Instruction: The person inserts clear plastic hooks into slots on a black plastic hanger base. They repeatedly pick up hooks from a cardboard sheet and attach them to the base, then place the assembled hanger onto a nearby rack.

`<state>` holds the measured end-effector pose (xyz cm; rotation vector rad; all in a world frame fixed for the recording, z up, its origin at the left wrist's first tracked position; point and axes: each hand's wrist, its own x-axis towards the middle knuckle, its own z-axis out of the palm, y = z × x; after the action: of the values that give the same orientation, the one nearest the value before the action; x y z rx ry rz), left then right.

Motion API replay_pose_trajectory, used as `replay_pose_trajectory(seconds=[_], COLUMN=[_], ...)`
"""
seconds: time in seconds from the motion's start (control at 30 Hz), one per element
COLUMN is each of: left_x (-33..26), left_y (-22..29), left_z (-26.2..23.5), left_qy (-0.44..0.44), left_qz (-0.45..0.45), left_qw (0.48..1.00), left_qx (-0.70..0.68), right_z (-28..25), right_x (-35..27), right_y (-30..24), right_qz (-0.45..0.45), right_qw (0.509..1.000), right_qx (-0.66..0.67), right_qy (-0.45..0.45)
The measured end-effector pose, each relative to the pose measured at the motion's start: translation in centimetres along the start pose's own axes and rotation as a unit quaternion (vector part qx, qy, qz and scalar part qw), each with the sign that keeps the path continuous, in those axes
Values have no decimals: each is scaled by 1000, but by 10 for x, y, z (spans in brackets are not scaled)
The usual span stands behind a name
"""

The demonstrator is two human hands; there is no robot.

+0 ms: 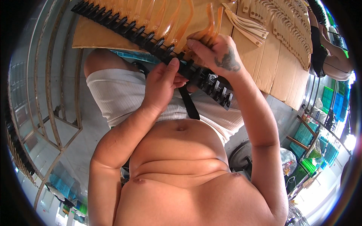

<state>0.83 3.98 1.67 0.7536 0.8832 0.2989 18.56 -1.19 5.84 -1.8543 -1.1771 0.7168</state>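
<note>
A long black rack [137, 34] with a row of clips slants from the upper left down to the middle. Amber see-through eyeglass temples [171, 24] stand in its clips along the left stretch. My left hand [163, 81] is closed on the rack near its middle, thumb on top. Just right of it, my right hand [215, 51] pinches several amber temples [213, 22] beside the rack, their curved ends pointing away from me. Its fingertips are partly hidden. Clips [220, 90] at the rack's right end, near my lap, hold no temples.
The cardboard-covered table [102, 35] lies ahead. Rows of beige temples [288, 28] cover its right side, with a loose bunch [247, 24] nearer. A metal frame [56, 113] stands at left. Another person [332, 56] is at far right, above green and blue crates [327, 101].
</note>
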Motion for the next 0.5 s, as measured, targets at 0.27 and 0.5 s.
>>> replay_pose_trajectory(seconds=[0.27,0.5], left_x=[-1,1], left_y=[1,-1], left_z=[3,2], left_qy=[16,19], left_qz=[-8,-9], left_qw=[1000,1000], left_qx=[-8,-11], right_z=[2,0], right_x=[1,5], right_y=[5,9], right_qz=[-13,-34], right_qw=[1000,999], right_qx=[16,-1], right_qy=[2,-18])
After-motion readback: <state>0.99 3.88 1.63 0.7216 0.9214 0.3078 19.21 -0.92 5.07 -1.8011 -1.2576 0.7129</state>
